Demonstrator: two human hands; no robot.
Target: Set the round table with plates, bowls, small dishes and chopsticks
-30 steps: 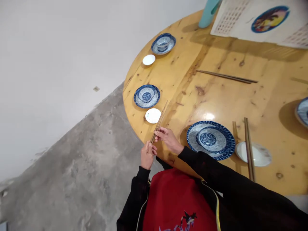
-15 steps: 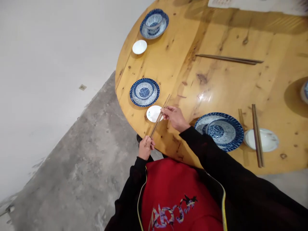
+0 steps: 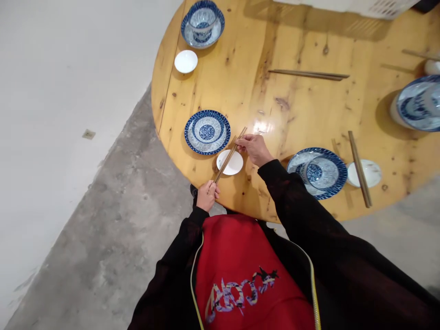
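Note:
A pair of brown chopsticks (image 3: 227,160) lies slantwise across a small white dish (image 3: 234,164) near the table's edge. My left hand (image 3: 206,195) is closed round their near end, at the table edge. Toward the far end, my right hand (image 3: 253,148) pinches the same pair between thumb and fingers. Just beyond the dish sits a blue-and-white plate (image 3: 187,133) with a matching bowl (image 3: 207,132) on it. Whether the chopsticks touch the dish's rim I cannot tell.
On the right stand another patterned plate with a bowl (image 3: 314,173) and a white dish (image 3: 373,174) with chopsticks (image 3: 359,169) across it. More chopsticks (image 3: 309,74) lie mid-table. A white dish (image 3: 186,61) and stacked bowl (image 3: 202,25) are far left; a white basket (image 3: 385,7) stands behind.
The camera view has shifted, bringing more of the table's right side into sight. Both hands still hold the chopsticks, which now cross nearer the middle of the small dish.

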